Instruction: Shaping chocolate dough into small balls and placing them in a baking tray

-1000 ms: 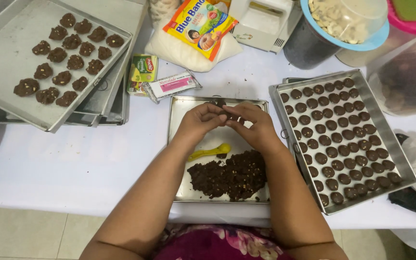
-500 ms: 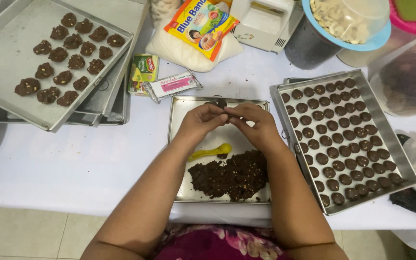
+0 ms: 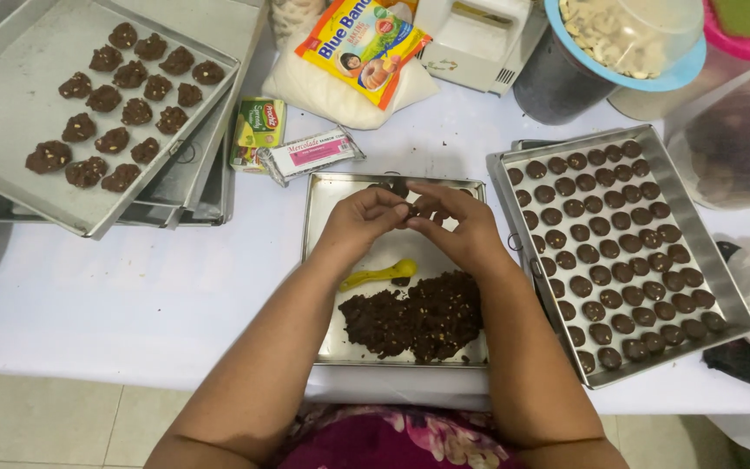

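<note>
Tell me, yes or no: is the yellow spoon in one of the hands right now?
No, the yellow spoon lies in the middle tray beside the dark dough, while the left hand and right hand meet above it.

Bright, even overhead light; sharp, soft shadows.

Your left hand [image 3: 365, 221] and right hand [image 3: 460, 227] met fingertip to fingertip over the middle tray [image 3: 327, 260], pinching a small dark lump [image 3: 411, 211]. A yellow spoon [image 3: 380, 274] lay beside the dough [image 3: 414, 318] at the tray's near edge.
</note>
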